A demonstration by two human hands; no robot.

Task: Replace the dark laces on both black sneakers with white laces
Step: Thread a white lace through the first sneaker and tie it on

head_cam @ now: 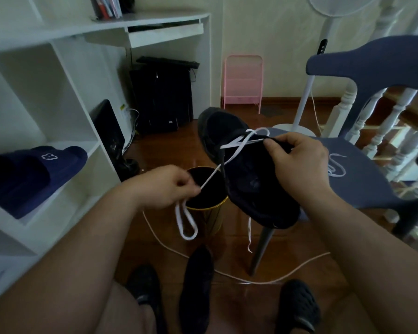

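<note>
A black sneaker (246,169) is held up in the air, toe pointing away from me. My right hand (299,162) grips its tongue side near the upper eyelets. A white lace (237,147) is threaded through the eyelets near the toe. My left hand (164,186) pinches one end of that lace and pulls it taut to the lower left, the tail looping below the hand. The lace's other end hangs under the shoe. A second black sneaker (198,288) lies on the floor between my feet. Another white lace (337,166) lies coiled on the blue chair seat.
A gold-rimmed bin (215,208) stands on the wooden floor under the shoe. The blue chair (362,179) is at the right, white shelves (58,145) holding navy slippers at the left. A white cable (275,280) crosses the floor. A fan stand and pink rack stand behind.
</note>
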